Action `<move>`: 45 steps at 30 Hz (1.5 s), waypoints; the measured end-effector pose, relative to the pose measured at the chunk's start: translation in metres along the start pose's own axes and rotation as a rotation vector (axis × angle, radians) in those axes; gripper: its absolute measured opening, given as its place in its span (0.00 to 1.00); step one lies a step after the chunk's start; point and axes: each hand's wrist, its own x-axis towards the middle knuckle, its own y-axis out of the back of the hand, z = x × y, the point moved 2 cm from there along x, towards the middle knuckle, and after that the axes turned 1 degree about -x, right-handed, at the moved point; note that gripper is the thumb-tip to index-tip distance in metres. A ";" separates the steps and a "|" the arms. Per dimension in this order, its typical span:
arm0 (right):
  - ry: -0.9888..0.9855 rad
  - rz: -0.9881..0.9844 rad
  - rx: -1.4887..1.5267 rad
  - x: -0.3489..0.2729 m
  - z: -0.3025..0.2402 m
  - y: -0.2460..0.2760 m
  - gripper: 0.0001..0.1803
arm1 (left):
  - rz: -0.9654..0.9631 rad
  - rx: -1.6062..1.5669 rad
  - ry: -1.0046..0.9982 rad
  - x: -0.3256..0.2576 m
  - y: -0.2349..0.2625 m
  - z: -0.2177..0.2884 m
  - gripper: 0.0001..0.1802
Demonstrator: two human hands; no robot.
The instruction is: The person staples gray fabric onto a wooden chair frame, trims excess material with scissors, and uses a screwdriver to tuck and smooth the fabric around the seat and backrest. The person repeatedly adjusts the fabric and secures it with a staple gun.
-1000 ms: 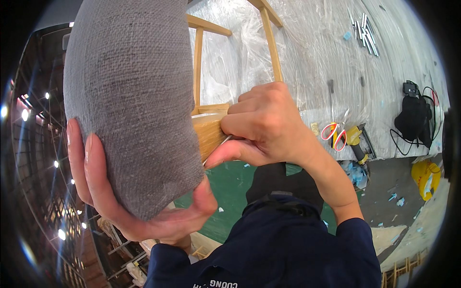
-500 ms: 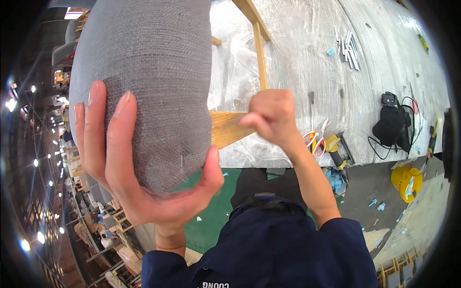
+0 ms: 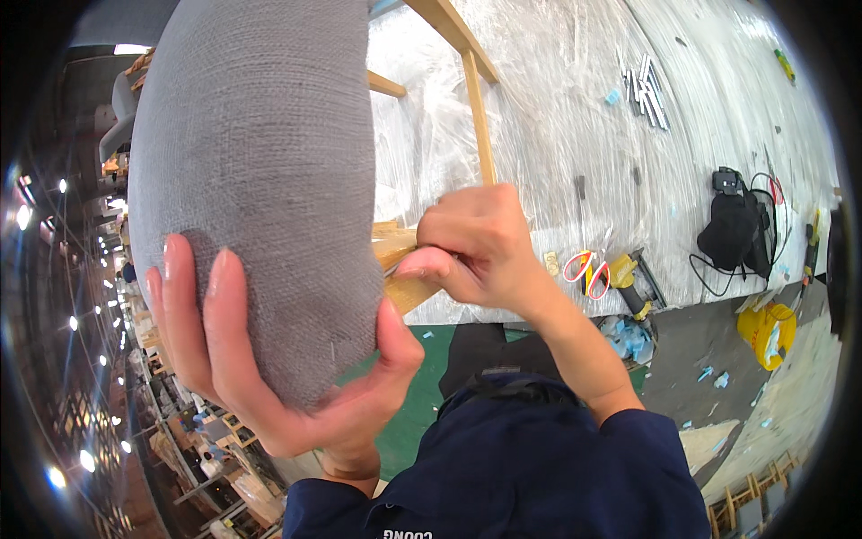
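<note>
Plastic-wrapped work surface (image 3: 584,135) fills the background. Grey fabric cushion (image 3: 256,180) stands upright in the foreground, long axis vertical, rounded lower end pointing down into the left hand (image 3: 269,368), which cups it from below. Right hand (image 3: 476,247) is pinched shut on a wooden piece (image 3: 400,265) just beside the cushion. Since half a second earlier, the left thumb has moved closer to the wood. Red-handled scissors (image 3: 584,269) lie beyond.

Grey woven cushion (image 3: 260,180), pale wooden frame (image 3: 476,99), red-and-white scissors (image 3: 584,268), yellow bucket (image 3: 768,332), green floor (image 3: 422,377)
</note>
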 end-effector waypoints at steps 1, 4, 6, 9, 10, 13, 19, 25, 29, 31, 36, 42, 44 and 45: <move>-0.031 -0.001 0.017 0.000 -0.005 -0.002 0.27 | -0.007 0.002 0.005 0.000 0.000 0.000 0.45; -0.110 0.009 0.107 0.004 -0.012 -0.007 0.26 | -0.035 -0.018 0.018 0.000 0.004 0.000 0.45; -0.144 0.005 0.132 0.004 -0.013 -0.007 0.26 | -0.045 -0.039 0.018 -0.001 0.005 -0.001 0.45; -0.196 0.003 0.090 -0.003 -0.012 -0.008 0.24 | 0.105 -0.073 0.101 -0.009 -0.005 0.000 0.46; -0.238 0.028 0.064 -0.008 -0.013 -0.006 0.24 | 0.229 -0.108 0.132 -0.014 -0.015 0.001 0.45; -0.500 -0.009 -0.098 -0.055 0.019 0.003 0.23 | 0.646 -0.210 0.284 -0.024 -0.037 0.002 0.40; -0.920 0.000 -0.194 -0.192 0.030 0.048 0.32 | 0.519 -0.297 0.238 -0.018 -0.021 -0.010 0.32; -1.007 0.280 -0.038 -0.253 0.013 0.038 0.28 | 0.514 -0.783 -0.223 -0.014 0.018 -0.092 0.11; -0.891 0.437 -0.048 -0.209 -0.009 0.008 0.28 | 0.460 -0.363 -0.059 -0.052 -0.006 -0.210 0.20; -0.632 0.488 -0.095 -0.174 -0.010 -0.010 0.26 | 0.518 -0.417 0.138 -0.075 -0.017 -0.276 0.28; -0.380 0.733 -0.138 -0.052 -0.062 -0.064 0.20 | 0.282 -1.349 0.793 -0.130 -0.107 -0.390 0.45; -0.242 0.854 -0.294 -0.040 -0.038 -0.088 0.23 | 0.302 -1.800 1.188 -0.155 -0.112 -0.360 0.60; -0.191 0.865 -0.398 -0.047 -0.046 -0.081 0.27 | 0.331 -1.888 1.222 -0.187 -0.119 -0.349 0.55; -0.125 0.891 -0.336 -0.047 -0.052 -0.080 0.27 | 0.350 -1.911 1.318 -0.197 -0.102 -0.331 0.50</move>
